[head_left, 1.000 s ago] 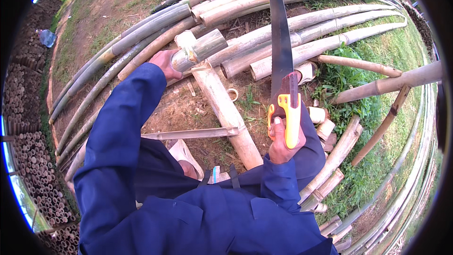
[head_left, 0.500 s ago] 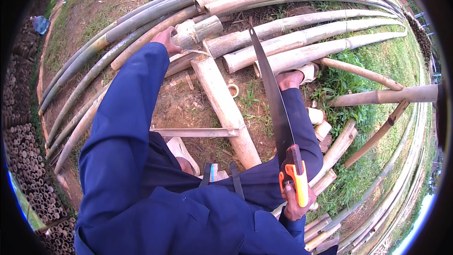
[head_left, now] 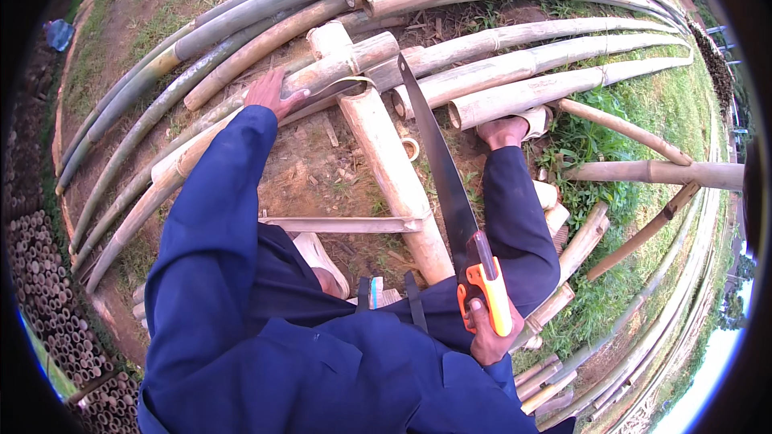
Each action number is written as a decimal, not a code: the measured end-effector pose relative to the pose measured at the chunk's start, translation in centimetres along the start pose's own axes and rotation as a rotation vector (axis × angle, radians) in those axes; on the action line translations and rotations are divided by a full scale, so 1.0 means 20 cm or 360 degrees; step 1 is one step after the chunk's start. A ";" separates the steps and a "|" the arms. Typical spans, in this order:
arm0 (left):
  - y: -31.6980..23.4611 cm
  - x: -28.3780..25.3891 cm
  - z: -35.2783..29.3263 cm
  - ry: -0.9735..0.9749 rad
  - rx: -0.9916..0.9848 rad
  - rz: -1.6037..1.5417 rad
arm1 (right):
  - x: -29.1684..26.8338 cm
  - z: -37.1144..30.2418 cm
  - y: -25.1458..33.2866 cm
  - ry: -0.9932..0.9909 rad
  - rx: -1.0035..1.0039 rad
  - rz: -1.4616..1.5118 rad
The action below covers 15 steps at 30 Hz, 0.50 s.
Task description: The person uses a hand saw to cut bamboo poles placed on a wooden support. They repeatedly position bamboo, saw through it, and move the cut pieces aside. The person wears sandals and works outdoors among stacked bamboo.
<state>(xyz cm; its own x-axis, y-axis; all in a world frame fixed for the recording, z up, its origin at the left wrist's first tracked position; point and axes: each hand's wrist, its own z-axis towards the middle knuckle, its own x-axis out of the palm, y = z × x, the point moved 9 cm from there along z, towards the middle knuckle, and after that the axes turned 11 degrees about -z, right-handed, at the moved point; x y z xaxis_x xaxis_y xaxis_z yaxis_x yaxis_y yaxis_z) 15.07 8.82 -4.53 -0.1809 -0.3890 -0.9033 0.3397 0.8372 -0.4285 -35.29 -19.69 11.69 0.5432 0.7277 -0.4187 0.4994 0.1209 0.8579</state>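
My right hand (head_left: 492,334) grips the orange and yellow handle of a handsaw (head_left: 444,157). Its long dark blade points up and away, toothed edge apart from any bamboo. My left hand (head_left: 272,98), fingers spread, lies on a bamboo pole (head_left: 342,67) that slants across the far end of a thick pale bamboo post (head_left: 394,181). A thin curved strip (head_left: 354,80) shows at the junction of pole and post. Between my legs a split bamboo bar (head_left: 342,225) meets the post from the left.
Long bamboo poles (head_left: 515,72) lie in rows beyond and to the left. A tape-like ring (head_left: 411,149) is on the ground by the post. Cut bamboo pieces (head_left: 583,241) lie right of my leg, near a propped pole frame (head_left: 651,170). Stacked bamboo ends (head_left: 56,313) stand far left.
My left hand has slid down and left along the pole, its fingers loosening from a grip to a spread. The saw has shifted slightly left and remains in my right hand.
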 end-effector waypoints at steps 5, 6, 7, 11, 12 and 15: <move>-0.13 0.14 0.21 0.0465 -0.0303 -0.0252 | -0.21 -0.04 0.07 -0.0498 -0.0079 -0.0046; -0.12 0.15 0.23 0.0477 -0.0254 -0.0274 | -0.27 -0.06 0.08 -0.0590 -0.0114 -0.0042; -0.10 0.16 0.23 0.0488 -0.0208 -0.0297 | -0.34 -0.07 0.09 -0.0629 -0.0146 -0.0113; -0.20 0.04 0.19 0.0425 -0.0097 -0.0314 | -0.53 -0.11 0.07 -0.0805 -0.0240 -0.0211; -0.25 -0.03 0.18 0.0389 -0.0059 -0.0297 | -0.58 -0.12 0.06 -0.0852 -0.0302 -0.0258; -0.36 -0.32 0.22 0.0273 0.0034 -0.0129 | -0.66 -0.14 0.03 -0.0936 -0.0340 -0.0234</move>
<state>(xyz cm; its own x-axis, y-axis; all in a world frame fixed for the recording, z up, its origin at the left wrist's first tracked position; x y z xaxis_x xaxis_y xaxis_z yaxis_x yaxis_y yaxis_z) 17.75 3.61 4.16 -0.3627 -0.3817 -0.8501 0.3372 0.7967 -0.5016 -44.04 -27.41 18.53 0.7891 0.2090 -0.5776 0.4841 0.3672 0.7942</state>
